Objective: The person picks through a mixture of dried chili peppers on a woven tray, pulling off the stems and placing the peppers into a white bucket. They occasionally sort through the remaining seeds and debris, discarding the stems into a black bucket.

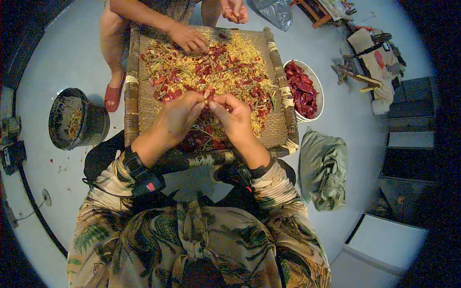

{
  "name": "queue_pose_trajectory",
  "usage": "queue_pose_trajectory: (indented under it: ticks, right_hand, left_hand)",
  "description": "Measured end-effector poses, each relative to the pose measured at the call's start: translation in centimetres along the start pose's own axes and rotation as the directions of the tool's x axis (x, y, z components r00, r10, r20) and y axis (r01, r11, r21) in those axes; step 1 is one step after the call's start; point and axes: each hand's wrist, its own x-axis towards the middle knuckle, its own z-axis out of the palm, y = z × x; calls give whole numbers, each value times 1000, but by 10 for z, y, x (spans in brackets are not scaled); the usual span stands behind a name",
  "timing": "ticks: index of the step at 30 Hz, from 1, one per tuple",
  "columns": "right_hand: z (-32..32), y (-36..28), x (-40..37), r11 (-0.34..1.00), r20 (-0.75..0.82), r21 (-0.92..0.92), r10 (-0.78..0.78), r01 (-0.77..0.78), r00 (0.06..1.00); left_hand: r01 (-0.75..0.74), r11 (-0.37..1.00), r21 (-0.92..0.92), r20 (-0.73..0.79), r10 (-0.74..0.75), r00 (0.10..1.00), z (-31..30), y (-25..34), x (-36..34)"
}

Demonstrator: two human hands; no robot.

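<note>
My left hand (178,115) and my right hand (234,116) meet fingertip to fingertip above a woven tray (146,111). Pinched between both hands is a small dried red chili (210,94), partly hidden by the fingers. Beneath them, the tray carries a spread of pale yellow seeds (242,45), dark red chili pieces (204,68) and dry stems. Across the tray, a co-worker's hand (188,39) reaches down into the seeds and chilies. That person's other hand (234,10) is held beyond the tray's far right corner, fingers curled on something too small to name.
A white bucket (321,89) of red chili skins stands right of the tray. At the left is a black bucket (91,126) with stems inside. A grey-green plastic bag (324,170) lies on the floor at right. Wooden pieces (360,79) lie farther right.
</note>
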Motion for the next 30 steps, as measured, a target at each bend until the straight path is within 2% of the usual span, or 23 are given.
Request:
queue_pose_trajectory:
  ticks: [5, 6, 8, 11, 14, 18, 20, 23, 26, 29, 30]
  right_hand:
    - [-2, 3, 1, 926, 61, -279, -247, 254, 967]
    - [-2, 2, 2, 898, 87, -318, -293, 305, 952]
    - [-2, -1, 1, 872, 119, -354, -316, 337, 941]
    - [-1, -4, -1, 834, 151, -401, -347, 378, 926]
    - [-1, -3, 0, 802, 165, -431, -381, 414, 910]
    - [-2, -5, 0, 786, 175, -448, -390, 425, 904]
    - [-4, 0, 2, 828, 174, -402, -350, 390, 921]
    - [-4, 4, -1, 921, 144, -269, -250, 281, 957]
    - [-7, -6, -1, 990, 118, -104, -84, 96, 989]
    - [-10, -7, 0, 999, 115, 27, 31, -34, 993]
    - [-10, -5, 0, 996, 118, 65, 56, -64, 991]
  left_hand:
    - [70, 997, 22, 75, -71, 995, -3, 0, -1]
    - [43, 999, -26, 58, -41, 997, -2, -2, -2]
    - [-18, 993, -118, 22, 20, 1000, 1, -8, -2]
    - [-52, 991, -122, -12, 51, 999, 3, -10, -5]
    - [63, 993, -100, 54, -58, 997, 2, -5, -5]
    - [102, 978, -180, 34, -97, 995, 7, -6, -6]
    - [81, 977, -198, -6, -84, 996, 9, -6, -7]
    - [185, 870, -458, 39, -188, 981, 15, -21, -3]
    - [276, 806, -524, 159, -226, 961, 6, -19, 2]
    - [280, 731, -622, 168, -225, 960, 8, -23, 4]
    - [263, 743, -615, 154, -214, 965, 8, -22, 5]
